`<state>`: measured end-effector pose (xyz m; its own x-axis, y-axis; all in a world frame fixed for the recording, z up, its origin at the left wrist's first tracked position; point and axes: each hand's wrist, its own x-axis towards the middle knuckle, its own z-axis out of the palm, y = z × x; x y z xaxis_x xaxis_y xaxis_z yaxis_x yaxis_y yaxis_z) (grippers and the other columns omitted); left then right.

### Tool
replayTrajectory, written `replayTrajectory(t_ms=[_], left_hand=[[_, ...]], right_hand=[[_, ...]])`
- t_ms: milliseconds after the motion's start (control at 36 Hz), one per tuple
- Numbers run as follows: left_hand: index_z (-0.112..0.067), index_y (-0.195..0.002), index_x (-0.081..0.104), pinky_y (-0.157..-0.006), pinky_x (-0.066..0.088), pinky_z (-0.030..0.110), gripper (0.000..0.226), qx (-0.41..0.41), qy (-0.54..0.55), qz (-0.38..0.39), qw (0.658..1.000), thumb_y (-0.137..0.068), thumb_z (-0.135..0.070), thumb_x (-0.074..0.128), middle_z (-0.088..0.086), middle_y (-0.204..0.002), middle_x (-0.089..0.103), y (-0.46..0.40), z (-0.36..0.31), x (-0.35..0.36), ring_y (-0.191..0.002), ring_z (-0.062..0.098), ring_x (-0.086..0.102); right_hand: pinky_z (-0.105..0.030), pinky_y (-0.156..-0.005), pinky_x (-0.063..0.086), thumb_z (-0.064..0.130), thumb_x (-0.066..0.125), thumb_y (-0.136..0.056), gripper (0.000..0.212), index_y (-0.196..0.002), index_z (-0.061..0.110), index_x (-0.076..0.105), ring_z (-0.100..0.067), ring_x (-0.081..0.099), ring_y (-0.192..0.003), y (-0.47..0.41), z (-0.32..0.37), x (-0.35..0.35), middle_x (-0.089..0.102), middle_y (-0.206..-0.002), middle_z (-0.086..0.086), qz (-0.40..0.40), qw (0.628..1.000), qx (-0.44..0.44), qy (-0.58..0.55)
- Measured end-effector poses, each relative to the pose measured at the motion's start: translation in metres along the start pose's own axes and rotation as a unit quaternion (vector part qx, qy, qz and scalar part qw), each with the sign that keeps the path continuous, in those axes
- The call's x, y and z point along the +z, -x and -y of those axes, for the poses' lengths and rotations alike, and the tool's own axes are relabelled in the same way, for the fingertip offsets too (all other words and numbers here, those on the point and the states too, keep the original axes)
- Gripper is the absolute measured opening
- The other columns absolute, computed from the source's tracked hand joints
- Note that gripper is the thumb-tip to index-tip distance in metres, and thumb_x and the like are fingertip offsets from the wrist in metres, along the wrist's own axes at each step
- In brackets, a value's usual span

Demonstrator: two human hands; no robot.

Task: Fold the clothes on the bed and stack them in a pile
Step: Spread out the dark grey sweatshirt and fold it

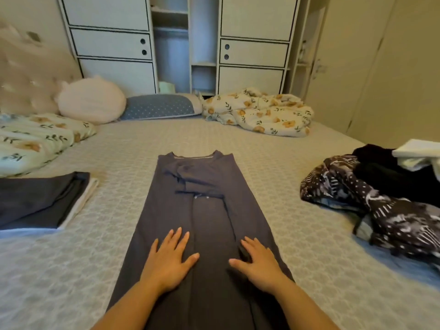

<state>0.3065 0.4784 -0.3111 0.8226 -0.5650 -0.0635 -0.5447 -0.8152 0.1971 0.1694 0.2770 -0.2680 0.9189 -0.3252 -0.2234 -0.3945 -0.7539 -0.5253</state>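
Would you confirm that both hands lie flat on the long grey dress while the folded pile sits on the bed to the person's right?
Not quite: the head view shows the folded dark pile on the person's left. Both hands, left hand and right hand, do lie flat on the long grey dress.

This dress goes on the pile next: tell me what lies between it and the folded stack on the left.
Nothing visible does. Only bare bedspread separates the grey dress, under both flat hands, from the folded stack.

No readable text or labels
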Motion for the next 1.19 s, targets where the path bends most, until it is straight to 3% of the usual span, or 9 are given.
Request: replayTrajectory(t_ms=[83, 194, 306, 417, 694, 806, 1000, 1083, 1194], left_hand=[[-0.031, -0.152, -0.004, -0.118, -0.006, 0.042, 0.078, 0.007, -0.001, -0.003, 1.000, -0.090, -0.071, 0.021, -0.010, -0.159, -0.012, 0.047, -0.009, 0.002, -0.145, 0.010, -0.014], [-0.030, -0.153, -0.002, -0.119, -0.004, 0.043, 0.079, 0.008, -0.008, -0.001, 1.000, -0.090, -0.071, 0.024, -0.010, -0.160, -0.010, 0.104, -0.019, 0.005, -0.146, 0.011, -0.012], [-0.030, -0.153, -0.002, -0.118, -0.006, 0.045, 0.084, 0.010, 0.005, 0.030, 0.999, -0.087, -0.075, 0.024, -0.011, -0.160, -0.010, 0.143, -0.026, 0.007, -0.146, 0.012, -0.014], [-0.029, -0.153, -0.002, -0.118, -0.007, 0.048, 0.094, 0.047, 0.003, 0.052, 0.998, -0.081, -0.080, 0.030, -0.013, -0.159, -0.010, 0.168, -0.022, 0.000, -0.146, 0.014, -0.014], [-0.033, -0.151, 0.018, -0.118, 0.014, 0.040, 0.064, 0.033, 0.042, -0.029, 0.998, -0.095, -0.059, 0.036, -0.014, -0.157, 0.020, 0.193, -0.016, -0.001, -0.146, 0.011, 0.013], [-0.037, -0.149, 0.020, -0.110, 0.032, 0.044, 0.063, 0.086, 0.063, -0.060, 0.992, -0.093, -0.044, 0.048, -0.017, -0.155, 0.019, 0.197, -0.024, -0.010, -0.134, 0.012, 0.036], [-0.030, -0.143, 0.042, -0.106, 0.036, 0.027, 0.046, 0.087, 0.013, -0.104, 0.991, -0.097, -0.027, 0.045, -0.013, -0.149, 0.038, 0.188, -0.035, -0.006, -0.133, 0.009, 0.038], [-0.029, -0.138, 0.050, -0.101, 0.042, 0.031, 0.038, 0.031, 0.109, -0.141, 0.984, -0.101, -0.035, 0.043, -0.011, -0.144, 0.046, 0.187, -0.041, 0.001, -0.127, 0.013, 0.046], [-0.025, -0.133, 0.056, -0.100, 0.042, 0.032, 0.037, -0.005, 0.354, -0.160, 0.922, -0.098, -0.036, 0.048, -0.007, -0.136, 0.054, 0.187, -0.047, 0.001, -0.123, 0.017, 0.051]], right_hand=[[-0.034, -0.117, 0.013, 0.043, 0.044, -0.094, 0.069, -0.152, 0.014, 0.019, -0.018, 0.009, -0.147, 0.045, 0.011, 0.019, 0.010, -0.160, 0.001, -0.048, 0.995, 0.037, 0.085], [-0.033, -0.098, 0.039, 0.022, 0.045, -0.096, 0.037, -0.131, 0.010, 0.046, -0.027, 0.039, -0.126, 0.093, 0.027, 0.029, 0.037, -0.140, -0.008, -0.091, 0.969, 0.096, 0.209], [-0.031, -0.092, 0.044, 0.011, 0.041, -0.098, 0.029, -0.124, 0.009, 0.053, -0.026, 0.047, -0.117, 0.119, 0.028, 0.025, 0.043, -0.132, -0.011, -0.091, 0.960, 0.091, 0.248], [-0.029, -0.084, 0.045, 0.009, 0.046, -0.093, 0.013, -0.093, 0.008, 0.059, -0.025, 0.057, -0.106, 0.131, 0.039, 0.011, 0.058, -0.117, -0.010, -0.129, 0.972, 0.032, 0.195], [-0.036, -0.088, 0.038, 0.020, 0.038, -0.097, 0.034, -0.130, 0.020, 0.045, -0.025, 0.042, -0.118, 0.155, 0.015, 0.057, 0.045, -0.128, -0.003, -0.146, 0.959, -0.053, 0.238], [-0.029, -0.088, 0.037, 0.025, 0.044, -0.096, 0.036, -0.131, 0.027, 0.046, -0.018, 0.044, -0.116, 0.156, 0.006, 0.057, 0.047, -0.127, 0.005, -0.178, 0.970, -0.073, 0.147], [-0.033, -0.098, 0.043, 0.022, 0.056, -0.092, 0.047, -0.136, 0.018, 0.043, -0.020, 0.047, -0.122, 0.165, -0.003, 0.061, 0.046, -0.137, 0.000, -0.188, 0.979, -0.049, -0.056], [-0.033, -0.104, 0.038, 0.023, 0.050, -0.096, 0.042, -0.138, 0.015, 0.046, -0.019, 0.043, -0.127, 0.165, -0.006, 0.062, 0.043, -0.143, 0.000, -0.183, 0.981, -0.062, -0.009], [-0.035, -0.100, 0.038, 0.032, 0.038, -0.102, 0.040, -0.130, 0.008, 0.055, -0.023, 0.044, -0.122, 0.159, -0.008, 0.057, 0.048, -0.138, -0.002, -0.180, 0.980, -0.062, 0.066]])
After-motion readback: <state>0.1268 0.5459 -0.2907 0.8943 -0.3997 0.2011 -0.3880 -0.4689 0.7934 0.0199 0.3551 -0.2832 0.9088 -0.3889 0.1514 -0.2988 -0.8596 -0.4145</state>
